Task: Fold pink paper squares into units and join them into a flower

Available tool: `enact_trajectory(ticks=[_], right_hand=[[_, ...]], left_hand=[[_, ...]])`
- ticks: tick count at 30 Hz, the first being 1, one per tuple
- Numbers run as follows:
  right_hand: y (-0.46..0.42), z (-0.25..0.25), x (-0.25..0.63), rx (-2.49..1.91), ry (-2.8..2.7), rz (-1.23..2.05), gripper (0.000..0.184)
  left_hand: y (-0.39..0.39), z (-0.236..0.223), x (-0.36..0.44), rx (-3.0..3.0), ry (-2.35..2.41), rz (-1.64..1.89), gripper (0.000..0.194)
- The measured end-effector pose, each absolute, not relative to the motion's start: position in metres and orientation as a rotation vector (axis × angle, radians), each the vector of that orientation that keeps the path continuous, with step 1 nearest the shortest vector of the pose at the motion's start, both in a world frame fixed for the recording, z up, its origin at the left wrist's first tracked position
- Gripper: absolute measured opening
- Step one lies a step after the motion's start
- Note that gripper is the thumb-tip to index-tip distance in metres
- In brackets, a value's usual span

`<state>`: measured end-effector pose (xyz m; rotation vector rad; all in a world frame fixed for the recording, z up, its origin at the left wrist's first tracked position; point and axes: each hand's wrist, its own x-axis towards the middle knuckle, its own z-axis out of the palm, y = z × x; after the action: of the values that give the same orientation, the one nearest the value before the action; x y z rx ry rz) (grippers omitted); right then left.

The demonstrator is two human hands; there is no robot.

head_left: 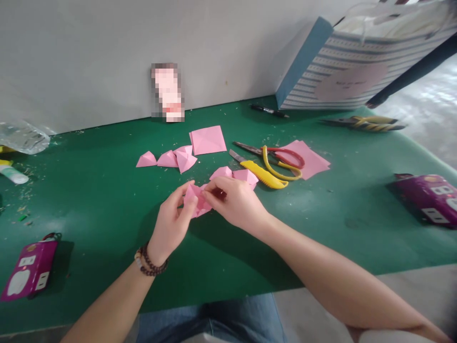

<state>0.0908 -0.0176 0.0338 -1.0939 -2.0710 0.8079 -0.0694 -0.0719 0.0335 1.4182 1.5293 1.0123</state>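
Observation:
Between my two hands, above the green table (117,228), is a folded pink paper piece (200,205) with pointed facets. My left hand (174,214) pinches its left side between thumb and fingers. At its upper right edge, my right hand (233,200) has thumb and fingertips closed on the paper. Just beyond my right hand lie folded pink paper units (246,177), partly hidden by it. Farther left sits another group of folded pink units (167,159). Square pink sheets (209,140) lie flat behind them.
Right of my hands lie a yellow utility knife (262,174) and scissors (282,159) over more pink sheets (316,164). Farther back are a pen (269,111), pliers (367,123) and a striped bag (332,71). Purple boxes (430,197) stand at both sides. A blurred-out phone-like object (167,93) leans on the wall.

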Motion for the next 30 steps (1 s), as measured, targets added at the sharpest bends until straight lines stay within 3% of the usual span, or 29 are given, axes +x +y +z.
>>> enact_trajectory(ticks=[5, 21, 25, 28, 30], right_hand=[[-0.016, 0.032, 0.091, -1.084, -2.027, 0.775, 0.013], [-0.017, 0.037, 0.094, -1.026, -2.256, 0.867, 0.016], [-0.018, 0.036, 0.092, -1.080, -2.127, 0.920, 0.016], [-0.016, 0.037, 0.093, -1.099, -1.973, 0.950, 0.014], [-0.015, 0.038, 0.093, -1.117, -1.907, 0.945, 0.014]], left_hand=[[-0.073, 0.023, -0.073, 1.313, 1.449, 0.935, 0.039], [-0.072, 0.028, -0.073, 1.805, 1.666, 0.783, 0.040], [-0.070, 0.029, -0.074, 1.471, 1.547, 0.893, 0.036], [-0.068, 0.034, -0.075, 1.128, 1.354, 0.925, 0.053], [-0.068, 0.036, -0.075, 1.014, 1.281, 0.865, 0.051]])
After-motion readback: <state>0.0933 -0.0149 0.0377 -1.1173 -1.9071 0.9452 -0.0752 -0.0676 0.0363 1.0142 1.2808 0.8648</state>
